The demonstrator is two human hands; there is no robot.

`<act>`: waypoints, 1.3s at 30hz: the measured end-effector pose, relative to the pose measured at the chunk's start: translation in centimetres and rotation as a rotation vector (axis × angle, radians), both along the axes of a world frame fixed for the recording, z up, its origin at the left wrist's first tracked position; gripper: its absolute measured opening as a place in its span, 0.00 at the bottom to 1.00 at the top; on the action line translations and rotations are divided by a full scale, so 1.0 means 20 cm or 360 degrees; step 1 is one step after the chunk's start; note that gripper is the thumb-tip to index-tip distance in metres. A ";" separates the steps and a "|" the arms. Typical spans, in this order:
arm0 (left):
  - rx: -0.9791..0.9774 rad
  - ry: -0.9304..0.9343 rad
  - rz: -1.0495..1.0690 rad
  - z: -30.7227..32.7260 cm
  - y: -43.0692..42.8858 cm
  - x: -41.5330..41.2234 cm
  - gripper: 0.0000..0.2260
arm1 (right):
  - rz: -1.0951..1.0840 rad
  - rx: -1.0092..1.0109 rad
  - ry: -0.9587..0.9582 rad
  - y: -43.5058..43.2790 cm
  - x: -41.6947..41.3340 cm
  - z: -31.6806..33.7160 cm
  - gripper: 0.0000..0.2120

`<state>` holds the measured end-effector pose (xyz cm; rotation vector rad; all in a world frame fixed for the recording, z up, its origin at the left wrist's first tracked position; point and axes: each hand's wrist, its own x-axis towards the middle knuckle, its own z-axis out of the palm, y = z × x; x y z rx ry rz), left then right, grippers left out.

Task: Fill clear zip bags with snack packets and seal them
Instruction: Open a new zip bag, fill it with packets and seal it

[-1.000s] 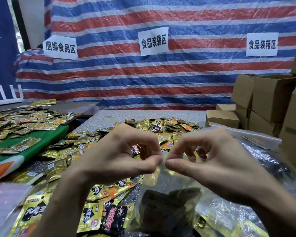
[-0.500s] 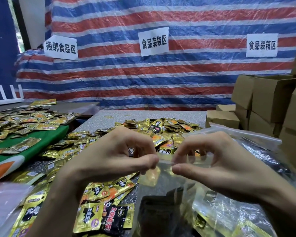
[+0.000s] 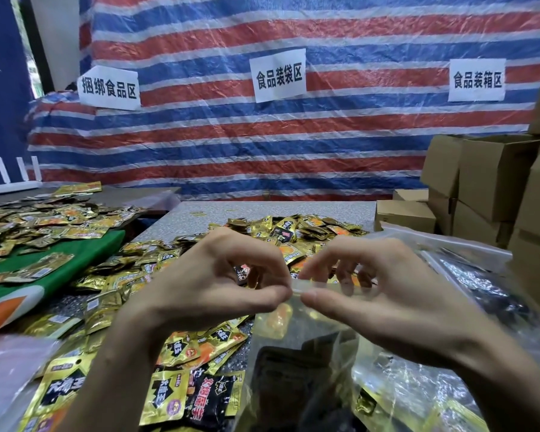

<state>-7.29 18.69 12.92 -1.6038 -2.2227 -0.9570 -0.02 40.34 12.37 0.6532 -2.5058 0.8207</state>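
Zip bag (image 3: 306, 347) in both hands (image 3: 212, 285) (image 3: 387, 297)

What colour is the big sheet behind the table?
Red, blue and white stripes on the sheet, clearest in the head view.

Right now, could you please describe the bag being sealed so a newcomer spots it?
Below the middle sign on the striped tarpaulin is a table strewn with gold snack packets. Nearest the camera is a clear zip bag. Unlike the bags lying to its right, its top is pinched in the grip of left hand and right hand.
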 end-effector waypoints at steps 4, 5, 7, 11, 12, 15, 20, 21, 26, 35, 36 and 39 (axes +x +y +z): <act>0.0010 -0.0015 -0.0026 0.00 0.00 0.00 0.04 | 0.0091 -0.0005 0.0032 -0.01 -0.01 0.00 0.02; 0.0015 -0.0018 -0.0027 0.00 0.00 0.00 0.04 | 0.0100 0.0000 0.0030 -0.01 0.00 0.00 0.02; 0.0022 -0.0026 -0.0024 0.00 0.00 0.00 0.03 | 0.0099 0.0004 0.0021 -0.01 0.00 0.00 0.04; -0.0021 -0.0094 -0.0007 -0.01 0.00 0.00 0.03 | 0.0039 0.0025 0.0002 -0.02 0.00 -0.01 0.03; -0.0043 -0.0123 0.0011 -0.02 0.00 -0.01 0.04 | 0.0025 0.0024 0.0010 -0.03 0.00 -0.01 0.03; -0.0063 -0.0140 0.0008 -0.01 -0.01 -0.01 0.07 | -0.0033 -0.0011 0.0043 -0.05 0.01 -0.01 0.04; 0.0010 0.0045 -0.0003 0.00 0.02 0.01 0.04 | -0.0045 -0.0066 0.0069 -0.07 0.02 -0.01 0.06; 0.0016 0.0097 0.0020 -0.01 0.02 0.01 0.04 | -0.0054 -0.0074 0.0071 -0.07 0.02 -0.01 0.06; 0.0032 0.0092 -0.0011 -0.02 0.04 0.01 0.03 | -0.0032 -0.0059 0.0003 -0.05 0.02 0.00 0.05; 0.0090 -0.0085 -0.0107 -0.01 -0.04 -0.07 0.05 | 0.0007 -0.0001 -0.0176 0.02 0.00 0.02 0.07; 0.0111 -0.0108 -0.0109 -0.01 -0.05 -0.08 0.06 | 0.0000 0.0001 -0.0183 0.03 0.00 0.02 0.07; 0.0148 -0.0136 -0.0079 -0.01 -0.09 -0.10 0.08 | -0.0011 -0.0006 -0.0199 0.07 0.00 0.03 0.06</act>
